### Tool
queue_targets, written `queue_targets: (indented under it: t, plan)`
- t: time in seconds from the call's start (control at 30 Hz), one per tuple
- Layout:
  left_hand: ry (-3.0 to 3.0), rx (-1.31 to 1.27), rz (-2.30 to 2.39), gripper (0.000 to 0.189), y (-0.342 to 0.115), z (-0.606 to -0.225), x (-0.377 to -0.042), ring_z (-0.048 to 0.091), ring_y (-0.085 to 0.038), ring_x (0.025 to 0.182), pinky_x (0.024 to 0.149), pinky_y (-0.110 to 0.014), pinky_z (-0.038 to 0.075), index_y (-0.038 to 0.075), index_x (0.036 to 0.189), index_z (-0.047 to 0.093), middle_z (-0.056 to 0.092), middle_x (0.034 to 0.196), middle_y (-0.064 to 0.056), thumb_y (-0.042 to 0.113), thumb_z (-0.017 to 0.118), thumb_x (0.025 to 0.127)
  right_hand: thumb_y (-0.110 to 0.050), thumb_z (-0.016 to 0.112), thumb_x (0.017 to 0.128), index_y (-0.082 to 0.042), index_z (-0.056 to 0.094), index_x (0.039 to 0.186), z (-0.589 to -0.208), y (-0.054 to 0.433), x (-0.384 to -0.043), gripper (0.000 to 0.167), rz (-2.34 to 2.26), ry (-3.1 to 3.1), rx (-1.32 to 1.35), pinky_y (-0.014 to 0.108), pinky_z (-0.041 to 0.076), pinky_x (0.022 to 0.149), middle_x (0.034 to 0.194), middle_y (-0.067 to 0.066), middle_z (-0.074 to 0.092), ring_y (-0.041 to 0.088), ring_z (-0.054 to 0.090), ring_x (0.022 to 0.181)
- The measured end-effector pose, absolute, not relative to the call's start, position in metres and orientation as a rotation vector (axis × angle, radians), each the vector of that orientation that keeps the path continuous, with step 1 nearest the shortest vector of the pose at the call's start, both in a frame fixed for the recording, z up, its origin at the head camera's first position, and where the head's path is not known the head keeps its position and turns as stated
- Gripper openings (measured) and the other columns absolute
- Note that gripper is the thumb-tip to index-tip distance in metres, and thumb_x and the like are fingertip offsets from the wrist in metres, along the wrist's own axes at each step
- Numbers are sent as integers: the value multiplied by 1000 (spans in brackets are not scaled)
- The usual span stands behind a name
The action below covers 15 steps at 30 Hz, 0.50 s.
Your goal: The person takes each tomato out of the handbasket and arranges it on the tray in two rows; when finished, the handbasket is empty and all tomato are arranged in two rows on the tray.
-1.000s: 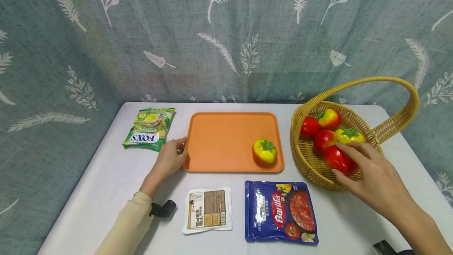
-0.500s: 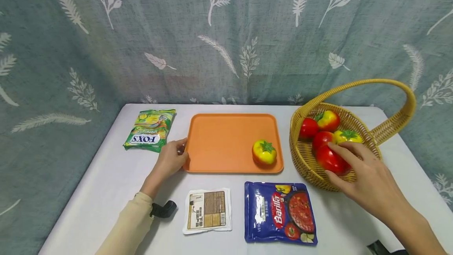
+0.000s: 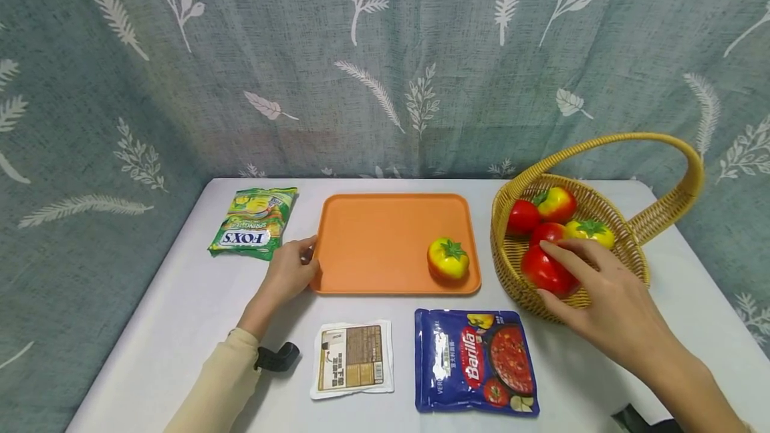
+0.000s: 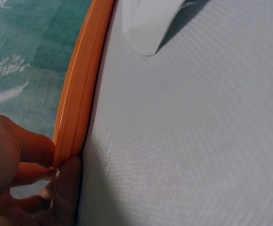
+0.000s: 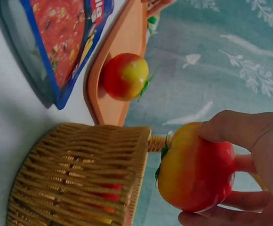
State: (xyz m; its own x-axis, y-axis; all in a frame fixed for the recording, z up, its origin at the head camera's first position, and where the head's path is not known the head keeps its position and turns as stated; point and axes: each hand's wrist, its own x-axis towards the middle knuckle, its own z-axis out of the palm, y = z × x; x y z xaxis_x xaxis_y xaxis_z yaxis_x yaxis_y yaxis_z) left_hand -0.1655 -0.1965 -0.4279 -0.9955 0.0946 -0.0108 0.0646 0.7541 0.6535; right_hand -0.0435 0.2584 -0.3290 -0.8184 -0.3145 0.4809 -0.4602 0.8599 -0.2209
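My left hand (image 3: 291,266) pinches the left rim of an orange tray (image 3: 373,246), its thumb and fingers meeting at the edge in the left wrist view. One yellow-and-red tomato (image 3: 448,259) sits at the tray's right end, green leaves up. Above the near side of a wicker basket (image 5: 75,174), my right hand (image 3: 607,293) grips another tomato (image 5: 197,169). Seen from the right wrist, that tomato is clear of the rim, with thumb on one side and fingers on the other. Several red and yellow tomatoes, one with a leafy top (image 3: 556,204), lie inside the basket.
A blue Barilla pouch (image 3: 477,361) and a small white-and-brown packet (image 3: 353,359) lie in front of the tray. Behind my left hand is a green Fox's bag (image 3: 252,222). The basket's tall handle (image 3: 637,139) arches over its far side. A patterned curtain (image 3: 361,85) stands behind the table.
My right hand has moved left with the tomato, from over the basket's middle toward its near left side. My left hand keeps its hold on the tray.
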Motion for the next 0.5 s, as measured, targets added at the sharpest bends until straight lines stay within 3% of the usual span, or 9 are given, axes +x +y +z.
queue_targets:
  t: [0.2,0.5]
  plan:
    - [2908,156,1079,56,-198,-426,-167,60,-26,82,57,-28,47,-10,139,52,67,100,-21,1,59,84,-21,89,68,-10,65,131,-328,248,-43,69,459,-2617,561,52,55,76,124,12,57,31,56,107]
    - [2880,146,1114,57,-197,-429,-165,59,-24,77,53,-29,47,-10,140,51,66,99,-20,0,59,84,-24,90,70,-12,65,131,-332,234,-45,67,470,-2660,588,53,55,81,123,11,57,32,57,109]
